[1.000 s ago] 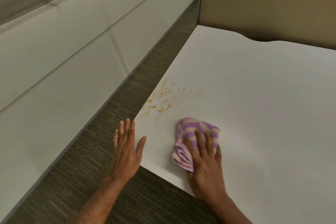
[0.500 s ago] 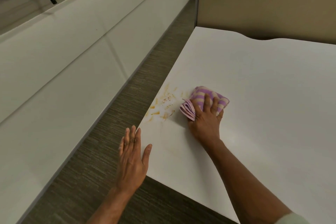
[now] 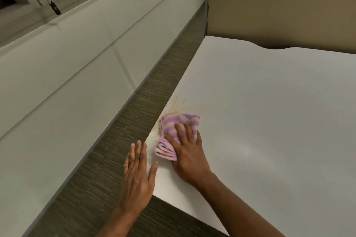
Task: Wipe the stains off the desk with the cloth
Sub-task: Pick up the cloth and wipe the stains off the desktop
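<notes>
A folded cloth (image 3: 178,125) with purple and beige stripes lies on the white desk (image 3: 269,111) near its left edge. My right hand (image 3: 187,157) presses flat on the cloth and holds it against the desktop. Orange-yellow stains (image 3: 176,105) show just beyond the cloth, with a few smears (image 3: 156,131) at its left side; the cloth covers the rest. At the desk's near left corner my left hand (image 3: 137,177) hovers with fingers spread, the thumb over the desktop, holding nothing.
A strip of grey-brown carpet (image 3: 119,146) runs along the left of the desk. White wall panels (image 3: 67,75) rise beyond it under a window sill with a hanging blind cord (image 3: 54,7). A beige partition (image 3: 279,11) stands behind the desk.
My right hand has slid the cloth left and toward me, over the stained patch, so most of the stains are now covered. My left hand has stayed at the corner.
</notes>
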Motion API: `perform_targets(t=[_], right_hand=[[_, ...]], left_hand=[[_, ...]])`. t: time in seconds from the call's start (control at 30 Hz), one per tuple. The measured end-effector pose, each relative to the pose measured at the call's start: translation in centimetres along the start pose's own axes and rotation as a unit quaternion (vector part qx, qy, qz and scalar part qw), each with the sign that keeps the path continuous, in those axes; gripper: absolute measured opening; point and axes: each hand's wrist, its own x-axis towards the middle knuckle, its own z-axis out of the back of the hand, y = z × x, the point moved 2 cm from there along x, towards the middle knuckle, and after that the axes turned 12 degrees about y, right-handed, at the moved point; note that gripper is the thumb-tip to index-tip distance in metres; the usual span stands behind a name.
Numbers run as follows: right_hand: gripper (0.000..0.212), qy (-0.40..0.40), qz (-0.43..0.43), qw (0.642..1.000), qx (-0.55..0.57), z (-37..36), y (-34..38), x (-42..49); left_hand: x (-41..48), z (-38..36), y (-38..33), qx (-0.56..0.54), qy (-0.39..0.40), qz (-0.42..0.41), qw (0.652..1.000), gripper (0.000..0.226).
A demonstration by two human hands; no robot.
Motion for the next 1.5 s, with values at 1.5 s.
perform_targets(t=[1.5], right_hand=[[0.065,0.091,0.081,0.991,-0.047,0.5,2.5,5.8]], left_hand=[[-0.3,0.5,0.4,-0.134,-0.076,-0.029,0.988,0.077]])
